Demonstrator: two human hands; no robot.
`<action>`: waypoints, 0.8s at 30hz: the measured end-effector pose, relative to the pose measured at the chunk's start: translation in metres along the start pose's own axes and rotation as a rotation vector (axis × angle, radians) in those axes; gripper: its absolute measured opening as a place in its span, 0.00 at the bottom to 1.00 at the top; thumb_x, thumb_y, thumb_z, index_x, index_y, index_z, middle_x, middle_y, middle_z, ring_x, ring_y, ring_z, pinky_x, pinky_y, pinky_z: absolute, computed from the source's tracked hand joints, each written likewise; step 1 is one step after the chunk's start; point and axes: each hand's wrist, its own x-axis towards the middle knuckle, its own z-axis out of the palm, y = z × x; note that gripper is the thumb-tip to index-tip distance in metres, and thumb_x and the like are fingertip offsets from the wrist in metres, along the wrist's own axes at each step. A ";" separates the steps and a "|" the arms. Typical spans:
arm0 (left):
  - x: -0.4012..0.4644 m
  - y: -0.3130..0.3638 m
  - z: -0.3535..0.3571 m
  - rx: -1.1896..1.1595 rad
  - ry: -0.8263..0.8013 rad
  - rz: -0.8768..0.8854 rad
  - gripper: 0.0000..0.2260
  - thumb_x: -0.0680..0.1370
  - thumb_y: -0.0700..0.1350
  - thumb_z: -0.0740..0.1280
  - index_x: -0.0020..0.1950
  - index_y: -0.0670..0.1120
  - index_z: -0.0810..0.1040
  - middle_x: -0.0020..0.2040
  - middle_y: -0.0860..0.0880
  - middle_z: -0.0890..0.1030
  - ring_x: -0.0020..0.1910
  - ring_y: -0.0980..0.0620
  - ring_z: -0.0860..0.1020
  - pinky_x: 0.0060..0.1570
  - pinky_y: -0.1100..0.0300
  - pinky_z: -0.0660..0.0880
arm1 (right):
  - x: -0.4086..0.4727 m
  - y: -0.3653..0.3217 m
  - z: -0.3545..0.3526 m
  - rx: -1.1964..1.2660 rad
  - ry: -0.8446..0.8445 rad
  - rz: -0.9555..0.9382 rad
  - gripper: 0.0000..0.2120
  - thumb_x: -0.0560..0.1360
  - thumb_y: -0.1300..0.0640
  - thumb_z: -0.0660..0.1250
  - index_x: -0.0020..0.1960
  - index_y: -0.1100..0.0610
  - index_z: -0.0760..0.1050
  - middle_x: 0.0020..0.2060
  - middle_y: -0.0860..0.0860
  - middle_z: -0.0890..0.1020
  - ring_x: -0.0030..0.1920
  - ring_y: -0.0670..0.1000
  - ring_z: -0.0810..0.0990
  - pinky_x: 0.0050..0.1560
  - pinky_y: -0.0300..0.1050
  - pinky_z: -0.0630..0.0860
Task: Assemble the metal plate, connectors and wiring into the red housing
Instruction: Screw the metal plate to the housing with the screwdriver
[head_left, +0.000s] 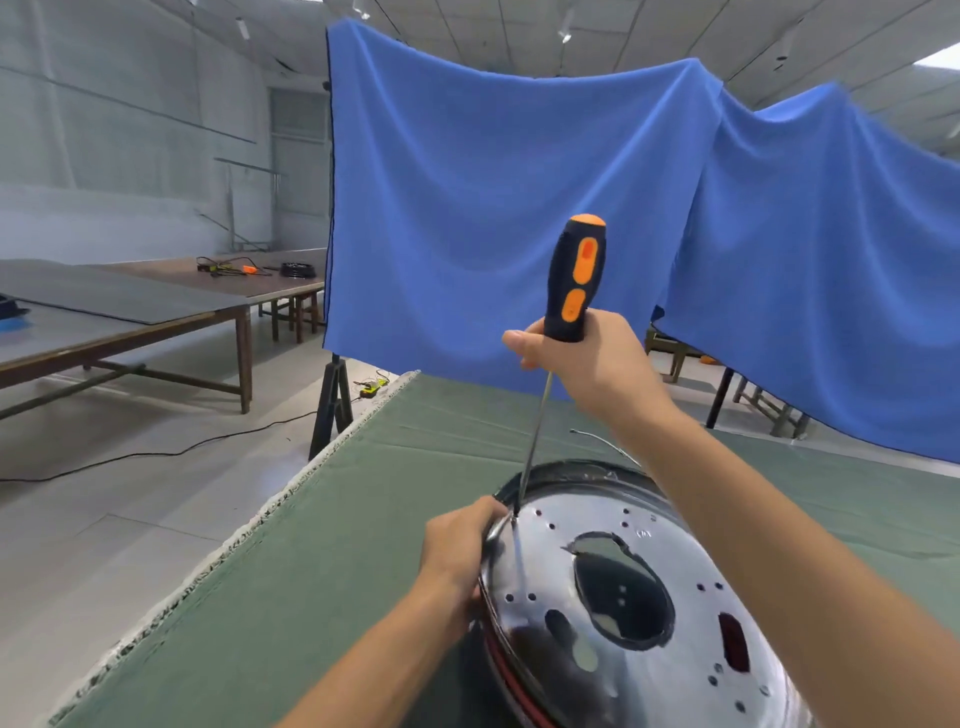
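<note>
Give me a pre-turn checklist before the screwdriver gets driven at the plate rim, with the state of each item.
1. Right hand grips the screwdriver handle: ok.
2. Screwdriver tip sits at the near-left rim of the metal plate: ok.
3. Tip seated in a screw head: cannot tell, too small.
4. Left hand holds the plate's edge steady: ok.
5. Plate sits on the red housing, red showing under the rim: ok; fully seated all round, cannot tell.
6. Loose wire behind the plate, clear of the shaft: ok.
</note>
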 end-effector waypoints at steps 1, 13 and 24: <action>0.000 -0.002 0.000 0.013 -0.007 -0.012 0.09 0.69 0.39 0.67 0.30 0.43 0.72 0.28 0.45 0.68 0.31 0.49 0.65 0.32 0.58 0.63 | 0.000 0.003 0.002 0.071 -0.018 0.011 0.12 0.72 0.50 0.71 0.38 0.58 0.78 0.22 0.40 0.77 0.20 0.42 0.67 0.22 0.31 0.64; 0.011 -0.002 -0.004 0.303 0.016 0.159 0.09 0.62 0.45 0.65 0.25 0.47 0.67 0.26 0.47 0.64 0.29 0.51 0.61 0.33 0.56 0.59 | 0.002 0.012 0.009 0.164 -0.051 -0.021 0.02 0.77 0.53 0.62 0.46 0.50 0.72 0.39 0.51 0.83 0.17 0.49 0.71 0.19 0.38 0.67; 0.026 -0.002 -0.020 0.556 -0.145 0.300 0.11 0.71 0.40 0.67 0.28 0.42 0.74 0.28 0.46 0.69 0.30 0.50 0.65 0.36 0.56 0.64 | 0.014 0.032 0.010 -0.031 0.187 -0.053 0.19 0.67 0.50 0.74 0.49 0.57 0.69 0.36 0.47 0.79 0.42 0.54 0.83 0.43 0.59 0.79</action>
